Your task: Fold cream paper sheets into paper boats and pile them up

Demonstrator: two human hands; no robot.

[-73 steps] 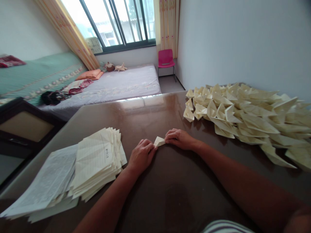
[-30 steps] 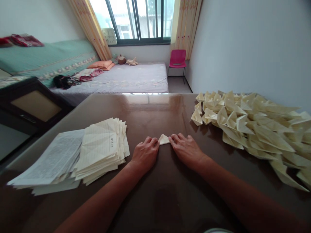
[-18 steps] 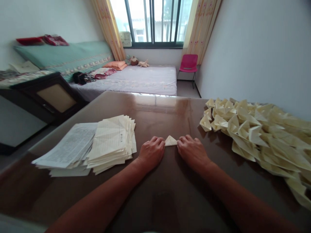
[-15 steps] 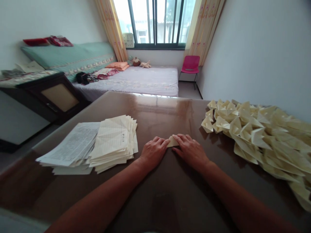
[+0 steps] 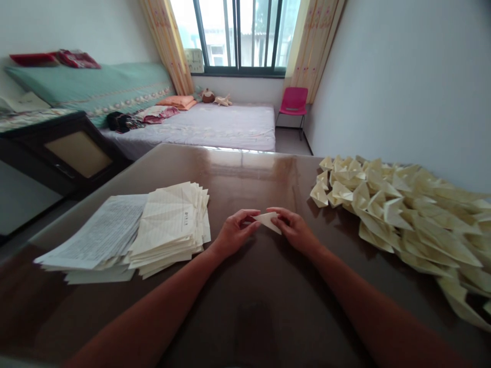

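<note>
A small cream piece of folded paper (image 5: 268, 221), roughly triangular, is between my two hands over the middle of the table. My left hand (image 5: 238, 228) pinches its left corner between thumb and fingers. On its other side, my right hand (image 5: 292, 226) grips the paper with the thumb on the near face and the fingers behind. To the left lies a stack of cream lined sheets (image 5: 169, 220) with crease marks, beside printed white sheets (image 5: 99, 232). A large heap of folded paper boats (image 5: 402, 209) covers the table's right side.
The glossy brown table (image 5: 245, 176) reaches toward a bed (image 5: 230, 122) under the window. A dark cabinet (image 5: 76, 153) stands at the left, and a pink chair (image 5: 293, 101) near the right wall.
Both hands were pressed flat over the folded paper on the table; now they pinch it and hold it tilted up, so more of it shows. The whole view has shifted slightly.
</note>
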